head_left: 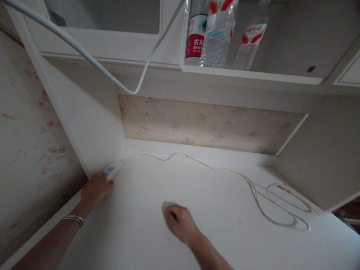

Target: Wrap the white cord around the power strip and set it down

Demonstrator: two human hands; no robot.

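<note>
At the left end of the white desk top (146,225), my left hand (97,188) has its fingers closed over the near end of a slim white device (113,170). A blue-and-white label shows on the device just beyond my fingertips; the rest of its near end is hidden. A thin cream cable (208,165) trails from near its far end along the back of the desk. My right hand (181,223) rests on the desk near the middle, curled into a loose fist. A dark hollow shows between its fingers, with nothing visible inside.
Loops of the cable (289,193) lie at the desk's right side. Overhead, a shelf (253,77) holds several plastic bottles (216,41). A thick pale cable (135,92) hangs in front of the cupboard. Side panels (92,112) close the desk in at both ends.
</note>
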